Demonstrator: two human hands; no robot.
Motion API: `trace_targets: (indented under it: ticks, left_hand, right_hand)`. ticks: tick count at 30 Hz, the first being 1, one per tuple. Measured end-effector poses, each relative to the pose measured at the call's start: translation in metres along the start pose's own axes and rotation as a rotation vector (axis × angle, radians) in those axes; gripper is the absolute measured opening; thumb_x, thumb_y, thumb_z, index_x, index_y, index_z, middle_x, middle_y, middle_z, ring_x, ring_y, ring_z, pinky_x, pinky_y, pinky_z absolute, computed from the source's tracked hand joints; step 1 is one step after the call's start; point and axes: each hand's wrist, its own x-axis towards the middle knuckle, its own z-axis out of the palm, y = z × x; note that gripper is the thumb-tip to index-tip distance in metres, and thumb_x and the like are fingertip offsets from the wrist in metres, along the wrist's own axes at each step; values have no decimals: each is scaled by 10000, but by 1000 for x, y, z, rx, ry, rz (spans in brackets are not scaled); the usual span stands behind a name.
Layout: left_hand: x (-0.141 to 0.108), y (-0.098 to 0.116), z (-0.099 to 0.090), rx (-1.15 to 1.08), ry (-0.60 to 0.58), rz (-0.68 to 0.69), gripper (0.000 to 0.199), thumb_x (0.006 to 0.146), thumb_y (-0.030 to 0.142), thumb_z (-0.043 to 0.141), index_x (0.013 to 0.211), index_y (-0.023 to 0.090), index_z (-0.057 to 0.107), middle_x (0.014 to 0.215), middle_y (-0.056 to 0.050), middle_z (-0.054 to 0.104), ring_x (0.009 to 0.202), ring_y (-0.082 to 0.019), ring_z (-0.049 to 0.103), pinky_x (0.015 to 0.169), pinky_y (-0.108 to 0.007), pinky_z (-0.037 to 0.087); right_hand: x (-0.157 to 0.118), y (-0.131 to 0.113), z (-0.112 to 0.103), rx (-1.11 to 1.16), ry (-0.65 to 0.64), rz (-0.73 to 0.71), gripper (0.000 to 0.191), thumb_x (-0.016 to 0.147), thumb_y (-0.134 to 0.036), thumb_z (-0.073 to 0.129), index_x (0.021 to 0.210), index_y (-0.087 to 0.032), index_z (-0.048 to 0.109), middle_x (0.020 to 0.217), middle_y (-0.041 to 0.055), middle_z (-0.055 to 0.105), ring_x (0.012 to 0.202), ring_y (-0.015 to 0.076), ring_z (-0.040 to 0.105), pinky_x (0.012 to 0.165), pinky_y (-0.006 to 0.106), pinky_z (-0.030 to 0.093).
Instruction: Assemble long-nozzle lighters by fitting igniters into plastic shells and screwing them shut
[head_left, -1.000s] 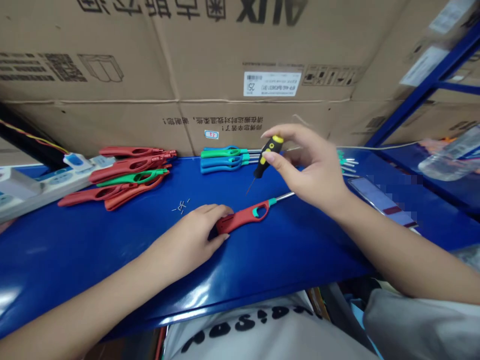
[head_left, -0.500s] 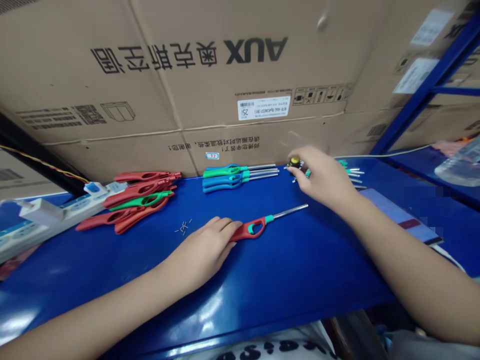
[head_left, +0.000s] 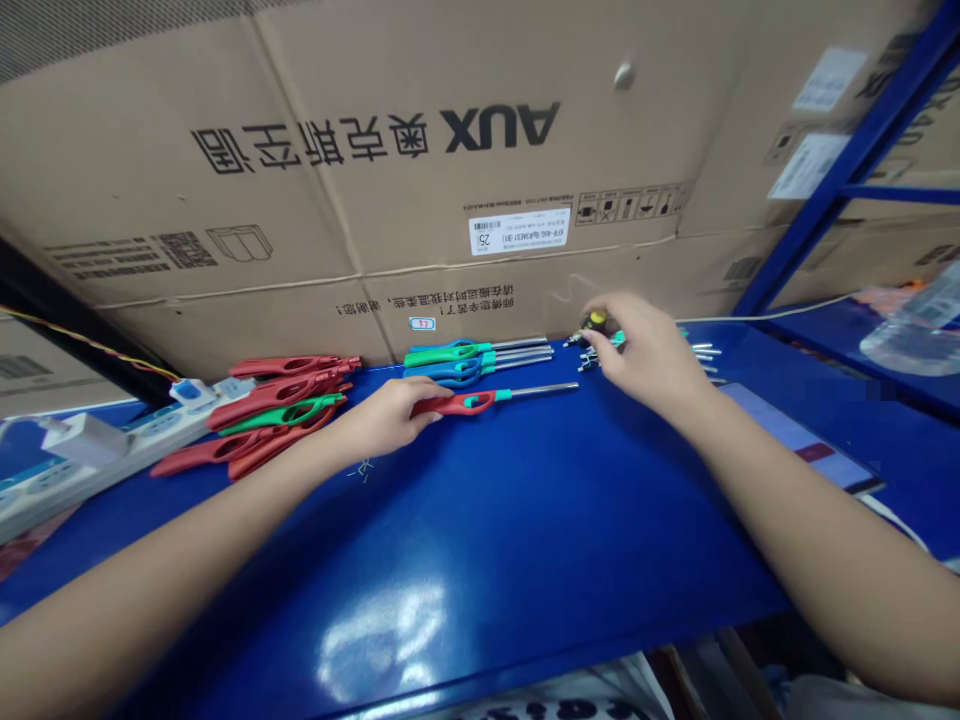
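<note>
My left hand (head_left: 394, 415) is closed around the rear of a red lighter (head_left: 484, 401) with a silver tube that points right. That lighter lies just in front of a row of blue and green lighters (head_left: 457, 372). Farther right, my right hand (head_left: 641, 345) is closed on a small black and yellow screwdriver (head_left: 596, 322), its tip pointing left. Teal and metal parts (head_left: 701, 350) lie under and behind the right hand, partly hidden by it. Red and green lighter bodies (head_left: 277, 395) without tubes are piled on the left. Small pins (head_left: 363, 470) lie near my left forearm.
A white power strip (head_left: 161, 425) with plugs runs along the left side of the blue table (head_left: 525, 540). Cardboard (head_left: 337, 200) stands behind. At right are a tablet-like flat device (head_left: 795, 435), a blue metal post (head_left: 832, 180) and a clear plastic bottle (head_left: 919, 320).
My left hand has moved the red lighter back and to the left, up to the row of lighters. My right hand has stayed at nearly the same place with the screwdriver. The view has shifted slightly.
</note>
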Motion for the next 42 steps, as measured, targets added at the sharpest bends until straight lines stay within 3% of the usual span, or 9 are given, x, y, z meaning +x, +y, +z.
trace_targets:
  ticks: [5, 19, 25, 35, 42]
  left_hand:
    - [2, -14, 9, 38, 20, 8, 296, 930, 198, 552, 1186, 154, 694, 1195, -136, 719, 1106, -273, 671, 984, -440, 533]
    - [6, -20, 19, 110, 44, 50, 348, 931, 139, 517, 1239, 162, 676, 1235, -149, 703, 1156, -283, 653, 1026, -465, 511]
    - [6, -16, 17, 103, 52, 43, 330, 932, 171, 537, 1230, 166, 680, 1221, -156, 698, 1146, -290, 649, 1025, -482, 507]
    - [9, -10, 13, 101, 39, 49, 310, 936, 216, 536, 1197, 175, 699, 1122, -133, 681, 995, -249, 679, 930, -407, 557]
    - [7, -7, 13, 198, 33, -1, 313, 954, 209, 516, 1203, 178, 703, 1143, -133, 696, 1052, -275, 667, 936, -418, 547]
  right_hand:
    - [-1, 0, 3, 7, -14, -14, 168, 921, -201, 540, 1083, -216, 585, 1098, 114, 684, 1024, 300, 659, 866, 434, 531]
    - [-4, 5, 15, 0, -164, -25, 202, 892, -180, 548, 1080, -187, 620, 1124, 116, 666, 1034, 282, 649, 867, 408, 527]
    - [-9, 7, 24, -51, -293, -19, 240, 850, -142, 542, 1070, -175, 633, 1139, 135, 645, 1047, 289, 637, 878, 406, 525]
    - [-10, 12, 29, -79, -405, 3, 243, 874, -151, 538, 1089, -176, 649, 1184, 136, 619, 1066, 284, 632, 907, 397, 517]
    - [-16, 15, 42, -117, -526, 18, 301, 882, -121, 534, 1151, -149, 667, 1264, 173, 593, 1097, 302, 637, 925, 422, 522]
